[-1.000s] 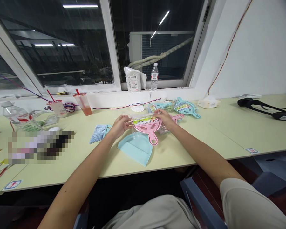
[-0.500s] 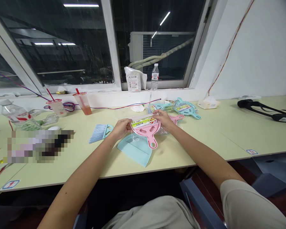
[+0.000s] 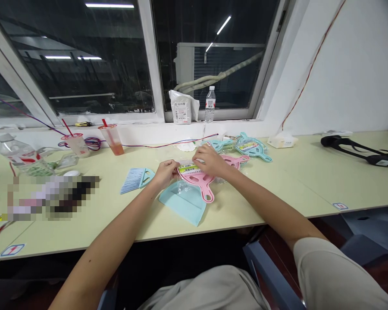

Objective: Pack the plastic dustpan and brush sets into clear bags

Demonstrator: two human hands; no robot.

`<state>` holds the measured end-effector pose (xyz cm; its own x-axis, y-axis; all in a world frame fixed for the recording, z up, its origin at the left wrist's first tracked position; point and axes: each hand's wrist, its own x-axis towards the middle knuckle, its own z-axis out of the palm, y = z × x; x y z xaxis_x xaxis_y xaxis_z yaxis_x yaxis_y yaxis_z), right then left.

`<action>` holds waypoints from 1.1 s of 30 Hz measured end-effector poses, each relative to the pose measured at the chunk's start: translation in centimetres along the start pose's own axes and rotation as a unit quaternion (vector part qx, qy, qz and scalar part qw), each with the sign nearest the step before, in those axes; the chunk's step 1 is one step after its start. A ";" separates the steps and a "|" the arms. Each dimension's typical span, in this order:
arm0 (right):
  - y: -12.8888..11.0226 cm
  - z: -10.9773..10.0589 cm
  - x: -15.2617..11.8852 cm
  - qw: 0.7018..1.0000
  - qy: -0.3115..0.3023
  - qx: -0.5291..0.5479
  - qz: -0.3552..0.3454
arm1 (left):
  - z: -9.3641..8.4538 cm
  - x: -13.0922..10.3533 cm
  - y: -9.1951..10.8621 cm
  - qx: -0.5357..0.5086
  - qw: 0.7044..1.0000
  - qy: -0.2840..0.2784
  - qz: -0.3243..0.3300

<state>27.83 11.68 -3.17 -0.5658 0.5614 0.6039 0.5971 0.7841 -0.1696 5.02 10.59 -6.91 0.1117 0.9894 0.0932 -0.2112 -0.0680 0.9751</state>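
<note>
A pink dustpan and brush set (image 3: 203, 181) in a clear plastic bag hangs over the table, handle toward me. My left hand (image 3: 167, 173) pinches the left edge of the bag. My right hand (image 3: 208, 159) lies across its upper part with fingers curled on the plastic and partly covers the yellow-green label. What the right fingertips grip is partly hidden. Below the set lies a light blue dustpan (image 3: 184, 204). To the left is a blue brush (image 3: 137, 180) with a triangular handle.
Beyond my hands lie another pink set (image 3: 237, 160) and a wrapped teal set (image 3: 252, 147). Two cups, one with a pink drink (image 3: 114, 142), and a large bottle (image 3: 21, 155) stand at the left. A black strapped headset (image 3: 362, 150) rests at the right. The table's front edge (image 3: 194, 233) is near me.
My right hand has moved left, from the set's upper right corner to the middle of its top, now covering part of the label. My left hand stays in place on the bag.
</note>
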 end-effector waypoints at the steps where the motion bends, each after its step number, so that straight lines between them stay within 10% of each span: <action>1: -0.8 0.2 0.7 0.999 -0.032 0.010 -0.025 | 0.1 -0.1 0.1 -0.002 1.000 -0.004 0.006; 15: -2.4 2.2 3.3 0.995 -0.093 -0.006 -0.018 | 0.0 -0.4 0.1 -0.028 0.997 -0.035 0.060; 22: 1.8 0.1 2.4 0.992 -0.099 -0.055 0.046 | -1.3 0.5 0.4 -0.025 0.996 0.001 0.086; 33: 4.5 -0.7 2.0 0.964 0.069 -0.001 0.256 | -1.3 0.6 0.3 -0.043 0.995 -0.003 0.088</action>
<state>29.75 16.14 -2.13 -0.1160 0.8345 0.5387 0.7790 0.4129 -0.4719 3.79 11.32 -6.84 0.0720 0.9623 0.2624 -0.3097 -0.2285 0.9229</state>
